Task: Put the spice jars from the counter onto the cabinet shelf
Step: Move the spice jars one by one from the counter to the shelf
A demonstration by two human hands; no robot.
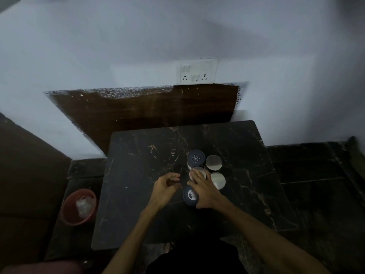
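Observation:
Several spice jars stand clustered on the black marble counter [138,194]. A dark-lidded jar [196,158] and a silver-lidded jar [214,163] are at the back. Another silver-lidded jar [218,180] stands to the right. My right hand [204,189] lies over the cluster, fingers spread on a silver-lidded jar [198,171], with its palm beside a dark-lidded jar [190,195]; whether it grips either is unclear. My left hand [165,186] hovers just left of the jars, fingers curled loosely, holding nothing. No cabinet shelf is in view.
A red bucket [68,210] with a plastic bag inside stands on the dark floor at the left. A white wall with a socket plate [198,71] rises behind the counter. A brown wooden panel [148,111] leans below it.

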